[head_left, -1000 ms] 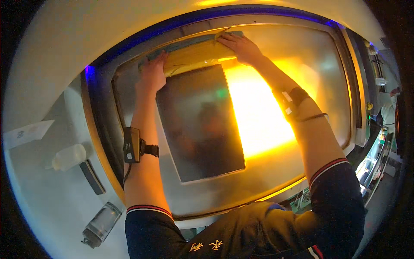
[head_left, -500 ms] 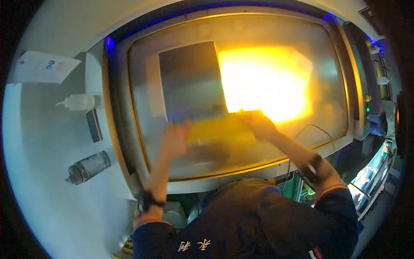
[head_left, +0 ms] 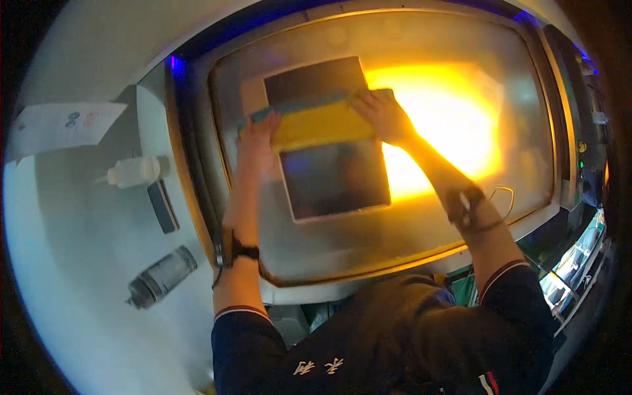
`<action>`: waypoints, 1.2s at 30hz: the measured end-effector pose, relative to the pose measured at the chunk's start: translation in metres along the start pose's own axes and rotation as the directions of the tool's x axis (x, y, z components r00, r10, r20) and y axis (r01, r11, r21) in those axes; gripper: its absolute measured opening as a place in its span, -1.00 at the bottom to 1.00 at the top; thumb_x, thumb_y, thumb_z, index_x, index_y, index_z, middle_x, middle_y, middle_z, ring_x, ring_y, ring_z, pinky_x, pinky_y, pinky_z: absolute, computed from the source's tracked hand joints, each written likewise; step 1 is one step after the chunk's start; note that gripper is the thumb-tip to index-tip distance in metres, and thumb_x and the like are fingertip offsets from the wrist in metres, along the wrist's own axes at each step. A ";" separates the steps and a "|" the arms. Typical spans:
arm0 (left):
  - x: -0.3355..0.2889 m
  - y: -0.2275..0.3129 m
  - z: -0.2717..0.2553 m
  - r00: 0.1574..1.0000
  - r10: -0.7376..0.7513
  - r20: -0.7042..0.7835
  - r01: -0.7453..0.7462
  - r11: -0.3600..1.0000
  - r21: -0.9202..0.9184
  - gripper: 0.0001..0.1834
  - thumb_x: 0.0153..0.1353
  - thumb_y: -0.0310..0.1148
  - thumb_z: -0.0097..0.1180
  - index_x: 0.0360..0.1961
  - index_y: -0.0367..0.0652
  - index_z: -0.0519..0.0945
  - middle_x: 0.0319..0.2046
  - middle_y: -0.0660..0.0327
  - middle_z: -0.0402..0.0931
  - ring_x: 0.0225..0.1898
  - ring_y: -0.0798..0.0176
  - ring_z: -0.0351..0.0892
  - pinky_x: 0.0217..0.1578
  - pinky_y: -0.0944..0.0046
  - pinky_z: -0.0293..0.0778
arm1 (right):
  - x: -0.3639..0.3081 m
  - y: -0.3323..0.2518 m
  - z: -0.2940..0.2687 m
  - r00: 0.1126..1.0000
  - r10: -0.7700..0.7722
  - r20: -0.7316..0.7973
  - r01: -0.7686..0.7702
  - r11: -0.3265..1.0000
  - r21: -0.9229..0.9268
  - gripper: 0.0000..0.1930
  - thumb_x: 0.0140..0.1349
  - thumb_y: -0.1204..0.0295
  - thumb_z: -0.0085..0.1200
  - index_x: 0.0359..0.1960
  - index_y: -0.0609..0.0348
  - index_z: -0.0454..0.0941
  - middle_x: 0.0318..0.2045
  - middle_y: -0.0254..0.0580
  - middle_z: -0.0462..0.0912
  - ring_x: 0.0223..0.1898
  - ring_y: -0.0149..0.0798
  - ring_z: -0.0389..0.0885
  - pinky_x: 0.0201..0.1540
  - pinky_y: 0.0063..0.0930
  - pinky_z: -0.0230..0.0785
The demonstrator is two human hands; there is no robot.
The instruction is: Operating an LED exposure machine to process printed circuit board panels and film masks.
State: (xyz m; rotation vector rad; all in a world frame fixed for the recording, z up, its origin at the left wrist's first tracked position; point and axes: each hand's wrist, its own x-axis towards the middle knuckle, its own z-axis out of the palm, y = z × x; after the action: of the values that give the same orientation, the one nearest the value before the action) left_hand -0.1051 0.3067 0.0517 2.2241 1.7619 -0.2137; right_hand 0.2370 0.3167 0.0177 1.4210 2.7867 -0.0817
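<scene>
Both my hands hold a long yellow strip with a teal far edge (head_left: 322, 126), its kind unclear, level across a dark rectangular sheet (head_left: 337, 181). My left hand (head_left: 258, 137) is closed round its left end, and my right hand (head_left: 382, 117) grips its right end, fingers over the far edge. The sheet shows beyond the strip and nearer than it; the strip hides the middle. Whether the strip touches the sheet cannot be told. Beneath lies a framed glass-like surface (head_left: 270, 253), glaring yellow-white right of the sheet.
On the white ledge at left are a white squeeze bottle (head_left: 135, 172), a dark flat block (head_left: 162, 206) and a clear bottle with a dark cap (head_left: 162, 276). A printed paper (head_left: 72, 128) lies farther back. A thin wire loop (head_left: 503, 199) rests by the right frame.
Both hands have moved away from me with the yellow strip, from the sheet's near end to across its middle. More of the sheet's near part now shows. The view has shifted slightly.
</scene>
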 end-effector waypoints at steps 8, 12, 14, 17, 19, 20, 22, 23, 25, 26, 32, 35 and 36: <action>0.206 -0.069 -0.024 0.989 0.046 -0.143 -0.050 0.998 -0.025 -0.20 0.11 -0.60 0.03 0.39 0.25 0.24 0.43 0.44 0.15 0.37 -0.26 0.15 0.27 -0.23 0.30 | 0.181 0.129 0.021 0.993 0.104 -0.061 -0.110 0.990 -0.087 0.08 -0.19 0.35 0.43 0.45 -0.30 0.07 0.41 -0.24 0.23 0.41 -0.03 0.21 0.36 0.01 0.17; 0.192 -0.056 -0.035 0.987 0.010 -0.159 -0.002 0.999 0.049 -0.18 0.08 -0.57 0.06 0.39 0.27 0.24 0.42 0.40 0.16 0.39 -0.26 0.11 0.26 -0.24 0.30 | 0.181 0.119 0.023 0.991 0.123 -0.055 -0.127 0.990 -0.063 0.02 -0.14 0.39 0.38 0.44 -0.27 0.10 0.40 -0.22 0.25 0.39 -0.02 0.23 0.35 0.00 0.18; 0.165 -0.080 -0.020 0.978 -0.012 -0.206 0.033 0.994 0.100 -0.18 0.08 -0.57 0.07 0.39 0.27 0.24 0.42 0.34 0.17 0.39 -0.25 0.13 0.27 -0.23 0.29 | 0.175 0.078 0.011 0.993 0.093 -0.073 -0.095 0.995 -0.035 0.00 -0.14 0.38 0.36 0.43 -0.25 0.13 0.39 -0.20 0.26 0.38 0.00 0.25 0.35 -0.01 0.19; 0.131 -0.024 -0.023 0.990 -0.021 -0.142 0.030 0.997 0.065 -0.20 0.09 -0.55 0.10 0.38 0.24 0.27 0.39 0.16 0.21 0.37 -0.22 0.16 0.30 -0.21 0.24 | 0.110 0.083 0.023 0.976 0.118 -0.185 -0.139 0.985 -0.106 0.03 -0.33 0.32 0.39 0.37 -0.18 0.24 0.37 -0.17 0.30 0.34 0.01 0.29 0.31 0.01 0.22; 0.067 -0.070 0.004 0.955 0.101 -0.277 -0.064 0.988 0.139 -0.26 0.15 -0.51 0.11 0.38 0.20 0.28 0.35 0.07 0.27 0.34 -0.20 0.22 0.27 -0.19 0.24 | 0.093 0.009 -0.021 0.997 0.066 0.039 -0.065 0.997 -0.038 0.02 -0.37 0.27 0.39 0.34 -0.12 0.29 0.35 -0.07 0.31 0.33 0.08 0.29 0.28 0.06 0.20; 0.046 -0.073 0.016 0.976 0.035 -0.217 -0.018 0.996 0.082 -0.34 0.19 -0.47 0.09 0.35 0.16 0.33 0.31 0.03 0.31 0.31 -0.20 0.27 0.23 -0.20 0.27 | 0.073 0.001 -0.003 0.995 0.042 -0.086 -0.048 0.996 -0.069 -0.30 0.00 0.38 0.17 0.29 -0.17 0.34 0.33 -0.17 0.34 0.25 -0.07 0.38 0.16 -0.08 0.38; -0.010 0.010 0.002 0.998 -0.033 -0.050 0.025 0.986 -0.164 -0.56 0.30 -0.37 0.02 0.22 0.04 0.46 0.17 -0.09 0.42 0.17 -0.21 0.42 0.15 -0.22 0.33 | -0.019 -0.011 -0.007 0.945 -0.004 -0.326 0.073 0.977 0.200 -0.21 -0.16 -0.09 0.16 0.13 0.09 0.44 -0.09 0.00 0.54 -0.08 0.09 0.48 0.07 0.01 0.27; -0.045 0.038 -0.002 0.974 -0.103 0.202 0.155 0.953 -0.262 -0.60 0.31 -0.37 -0.01 0.18 0.00 0.48 0.12 -0.08 0.46 0.13 -0.22 0.45 0.13 -0.24 0.33 | -0.075 -0.031 0.014 0.963 -0.004 -0.270 -0.007 0.999 -0.038 -0.44 -0.07 0.15 0.12 0.04 0.06 0.47 -0.31 -0.07 0.56 -0.33 -0.01 0.53 -0.21 -0.06 0.36; -0.160 0.041 0.048 0.948 0.235 0.216 -0.243 0.970 0.009 -0.46 0.27 -0.42 -0.02 0.31 -0.01 0.35 0.20 -0.05 0.43 0.20 -0.23 0.41 0.24 -0.21 0.27 | -0.167 -0.074 0.023 0.996 -0.065 0.056 0.066 0.998 -0.013 -0.43 0.02 0.41 0.15 0.15 0.02 0.36 -0.17 -0.12 0.52 -0.19 -0.05 0.52 -0.20 -0.07 0.42; -0.224 0.052 0.072 0.881 0.083 0.465 -0.087 0.996 -0.013 -0.31 0.17 -0.39 0.09 0.38 0.05 0.28 0.31 0.06 0.32 0.28 -0.28 0.30 0.32 -0.19 0.18 | -0.217 -0.104 -0.023 0.930 -0.213 0.298 0.132 0.954 0.268 -0.22 0.01 0.42 0.21 0.36 0.00 0.22 0.19 -0.10 0.45 0.19 0.00 0.45 0.09 -0.01 0.38; -0.290 0.115 0.066 0.881 0.116 0.459 -0.129 0.992 -0.003 -0.02 -0.10 -0.33 0.34 0.43 0.18 0.21 0.44 0.26 0.13 0.36 -0.25 0.18 0.31 -0.11 0.24 | -0.313 -0.140 -0.034 0.956 -0.080 0.283 -0.006 0.957 0.291 -0.17 0.14 0.41 0.10 0.47 -0.12 0.02 0.40 -0.12 0.22 0.41 -0.06 0.19 0.28 0.14 0.20; -0.305 0.118 0.064 0.879 0.191 0.437 -0.103 0.971 -0.216 -0.01 -0.15 -0.36 0.35 0.41 0.17 0.25 0.42 0.14 0.15 0.36 -0.22 0.19 0.32 -0.04 0.24 | -0.324 -0.129 -0.048 0.946 -0.149 0.289 0.013 0.906 0.423 -0.27 0.16 0.42 0.08 0.42 -0.19 0.17 0.39 -0.17 0.26 0.33 -0.03 0.33 0.24 0.16 0.24; -0.309 0.129 0.061 0.878 0.185 0.440 -0.098 0.972 -0.213 -0.01 -0.15 -0.36 0.35 0.41 0.17 0.25 0.42 0.14 0.15 0.36 -0.22 0.19 0.32 -0.04 0.24 | -0.331 -0.116 -0.059 0.895 -0.219 0.388 -0.014 0.857 0.516 -0.30 0.16 0.42 0.09 0.40 -0.20 0.23 0.38 -0.19 0.27 0.28 -0.02 0.40 0.23 0.12 0.28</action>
State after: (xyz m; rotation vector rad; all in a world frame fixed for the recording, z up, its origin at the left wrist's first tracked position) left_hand -0.0498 -0.0253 0.1034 1.9552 1.3026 -0.4789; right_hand 0.3386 -0.0155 0.0931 1.1139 2.5418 -1.0725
